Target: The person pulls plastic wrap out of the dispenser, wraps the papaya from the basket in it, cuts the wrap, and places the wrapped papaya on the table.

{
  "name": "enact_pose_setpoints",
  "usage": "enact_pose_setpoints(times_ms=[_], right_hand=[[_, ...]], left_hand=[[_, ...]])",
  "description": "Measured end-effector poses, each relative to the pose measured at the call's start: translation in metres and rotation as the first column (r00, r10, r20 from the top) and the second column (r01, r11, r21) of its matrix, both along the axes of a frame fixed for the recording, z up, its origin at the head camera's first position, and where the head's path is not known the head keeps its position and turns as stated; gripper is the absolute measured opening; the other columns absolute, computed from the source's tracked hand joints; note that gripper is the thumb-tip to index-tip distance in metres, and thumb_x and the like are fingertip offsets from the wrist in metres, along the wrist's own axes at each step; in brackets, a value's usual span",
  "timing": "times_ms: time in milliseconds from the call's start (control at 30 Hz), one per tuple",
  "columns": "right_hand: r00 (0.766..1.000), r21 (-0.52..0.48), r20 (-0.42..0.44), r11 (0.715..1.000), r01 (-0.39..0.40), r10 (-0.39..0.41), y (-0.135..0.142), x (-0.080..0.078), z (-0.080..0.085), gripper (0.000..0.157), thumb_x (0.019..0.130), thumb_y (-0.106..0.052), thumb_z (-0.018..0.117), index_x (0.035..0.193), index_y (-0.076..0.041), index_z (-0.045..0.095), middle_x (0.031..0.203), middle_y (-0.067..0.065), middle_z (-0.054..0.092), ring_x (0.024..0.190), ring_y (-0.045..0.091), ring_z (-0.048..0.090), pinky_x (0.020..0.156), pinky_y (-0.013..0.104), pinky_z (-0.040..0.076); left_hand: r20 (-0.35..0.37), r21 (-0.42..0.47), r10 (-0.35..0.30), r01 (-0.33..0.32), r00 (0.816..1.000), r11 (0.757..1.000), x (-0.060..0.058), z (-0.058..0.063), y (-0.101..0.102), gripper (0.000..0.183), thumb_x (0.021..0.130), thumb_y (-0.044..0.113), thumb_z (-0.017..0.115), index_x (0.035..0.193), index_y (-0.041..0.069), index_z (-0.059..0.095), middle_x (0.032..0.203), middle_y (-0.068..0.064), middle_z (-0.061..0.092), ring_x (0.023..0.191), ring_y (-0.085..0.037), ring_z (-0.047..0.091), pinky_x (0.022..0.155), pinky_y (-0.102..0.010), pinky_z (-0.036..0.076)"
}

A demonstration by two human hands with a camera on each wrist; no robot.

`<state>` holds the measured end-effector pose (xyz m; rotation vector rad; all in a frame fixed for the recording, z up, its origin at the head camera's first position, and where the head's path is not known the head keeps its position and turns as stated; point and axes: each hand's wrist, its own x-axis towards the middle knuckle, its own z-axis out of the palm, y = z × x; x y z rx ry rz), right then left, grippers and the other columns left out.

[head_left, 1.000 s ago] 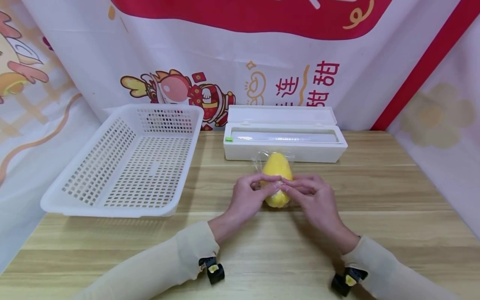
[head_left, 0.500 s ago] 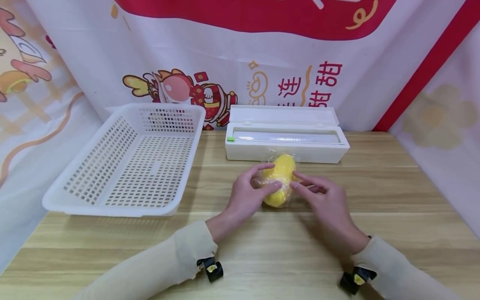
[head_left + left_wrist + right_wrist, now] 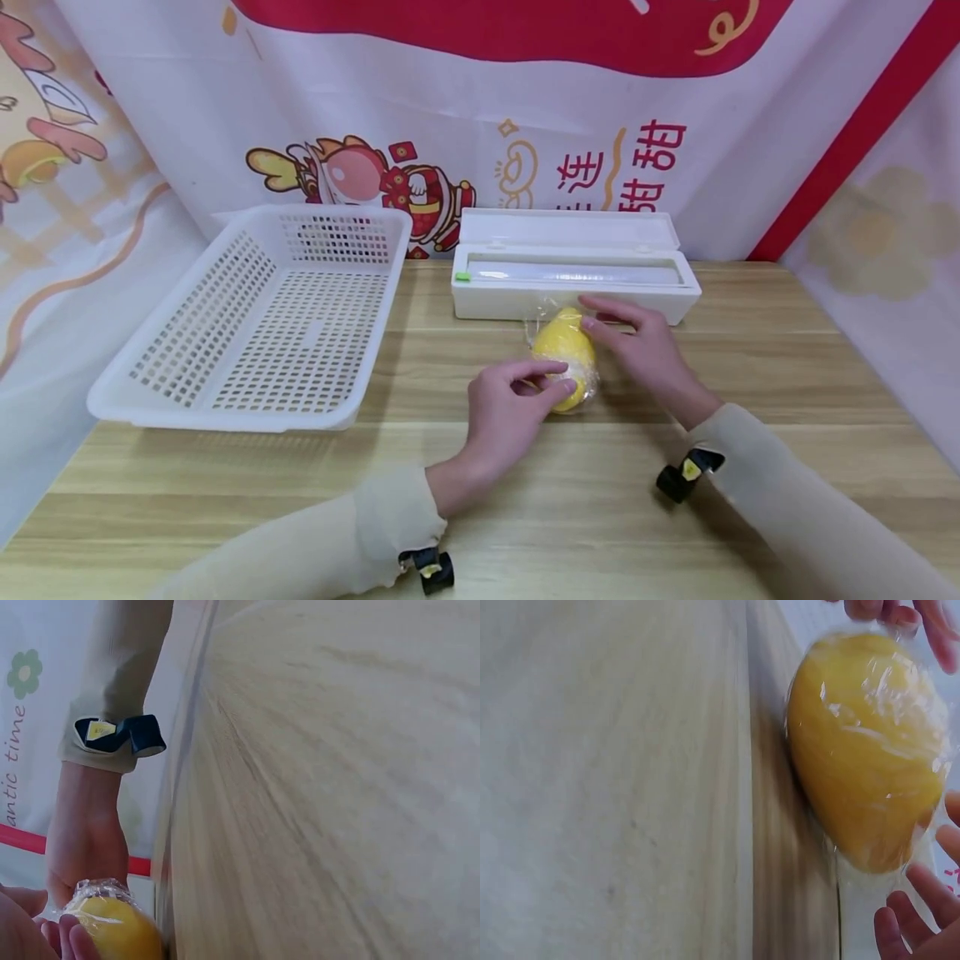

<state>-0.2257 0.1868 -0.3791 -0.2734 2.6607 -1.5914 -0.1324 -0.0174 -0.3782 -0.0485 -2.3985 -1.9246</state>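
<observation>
A smooth yellow fruit [image 3: 564, 337], narrowing at its far end, lies on the table wrapped in clear cling film [image 3: 870, 697]. Its exact kind is unclear. At the near end, my left hand [image 3: 506, 412] pinches at the film with bent thumb and index finger. My right hand [image 3: 648, 354] is at the far tip, thumb and index finger spread apart, touching or just beside the film. Close up in the right wrist view, the fruit [image 3: 862, 750] shows shiny creased wrap, with fingers at both ends. In the left wrist view, fingers partly cover the fruit [image 3: 116, 930].
Just behind the fruit stands a long white box [image 3: 480, 302], lid raised, with a roll of cling film [image 3: 577, 273] inside. On the left is a white perforated basket [image 3: 225, 419]. A printed cloth [image 3: 450, 100] hangs behind the wooden table [image 3: 765, 375].
My right hand has moved forward from the fruit's side to its far tip. My left hand has drawn back to the near end. The fruit has turned, bringing a pale wrapped patch into view.
</observation>
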Motion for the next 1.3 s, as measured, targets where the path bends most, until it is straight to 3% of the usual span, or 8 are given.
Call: enact_pose_setpoints(times_ms=[200,467,667,900,1000,1100,1300], right_hand=[[0.999,-0.009,0.028,0.999,-0.043,0.044,0.001,-0.009,-0.007,0.047,0.103,-0.042,0.07,0.145,-0.022,0.066,0.154,-0.002,0.062,0.152,0.021,0.048,0.126,0.048,0.039],[0.998,0.04,0.048,0.998,-0.041,0.039,0.016,-0.001,-0.009,0.052,0.103,-0.049,0.068,0.147,-0.022,0.065,0.153,0.002,0.062,0.147,0.023,0.051,0.118,0.049,0.048],[1.0,0.122,0.005,0.993,-0.001,0.001,0.024,0.022,-0.009,0.048,0.103,-0.045,0.069,0.145,-0.022,0.067,0.14,0.009,0.068,0.127,0.026,0.06,0.104,0.035,0.051],[0.997,0.151,0.039,0.986,0.067,-0.074,0.018,0.058,-0.001,0.044,0.1,-0.048,0.072,0.138,-0.025,0.072,0.13,0.007,0.075,0.113,0.022,0.064,0.086,0.018,0.054],[0.995,0.159,0.028,0.983,0.095,-0.101,0.013,0.069,0.0,0.035,0.099,-0.043,0.075,0.126,-0.021,0.079,0.121,0.007,0.074,0.108,0.02,0.063,0.086,0.025,0.054],[0.993,0.155,0.029,0.982,0.111,-0.117,0.009,0.074,0.0,0.032,0.096,-0.04,0.079,0.118,-0.017,0.081,0.124,0.008,0.067,0.113,0.023,0.062,0.094,0.037,0.055],[0.979,0.024,0.161,0.993,0.12,-0.122,0.009,0.069,-0.004,0.071,0.092,-0.043,0.083,0.147,-0.011,0.052,0.155,0.013,0.052,0.144,0.039,0.052,0.117,0.058,0.048]], left_hand=[[-0.006,-0.04,-0.017,0.017,1.0,0.999,-0.002,-0.002,-0.001,0.023,0.089,0.023,0.088,0.111,0.021,0.084,0.089,0.003,0.075,0.08,-0.01,0.064,0.065,-0.02,0.055],[-0.042,-0.151,0.03,-0.036,0.999,0.988,-0.012,0.001,-0.008,0.033,0.088,0.035,0.088,0.118,0.021,0.082,0.103,-0.002,0.068,0.088,-0.012,0.062,0.072,-0.022,0.054],[0.013,-0.233,0.085,-0.08,0.996,0.969,-0.026,0.005,-0.012,0.052,0.086,0.046,0.087,0.133,0.026,0.075,0.125,-0.007,0.055,0.106,-0.02,0.054,0.087,-0.032,0.047],[0.081,-0.253,0.135,-0.111,0.987,0.961,-0.038,0.006,-0.01,0.065,0.086,0.049,0.087,0.144,0.029,0.067,0.142,-0.009,0.044,0.129,-0.027,0.046,0.11,-0.044,0.046],[0.095,-0.232,0.141,-0.115,0.985,0.966,-0.042,0.005,-0.01,0.066,0.087,0.045,0.087,0.147,0.029,0.064,0.146,-0.01,0.042,0.131,-0.029,0.048,0.113,-0.044,0.047],[0.111,-0.184,0.132,-0.11,0.985,0.977,-0.046,0.003,-0.01,0.064,0.089,0.039,0.087,0.148,0.029,0.063,0.15,-0.011,0.04,0.131,-0.029,0.051,0.112,-0.041,0.052],[0.143,-0.15,0.046,-0.024,0.989,0.988,-0.046,-0.002,-0.01,0.073,0.088,0.043,0.087,0.153,0.035,0.055,0.15,-0.011,0.045,0.132,-0.027,0.053,0.112,-0.041,0.054]])
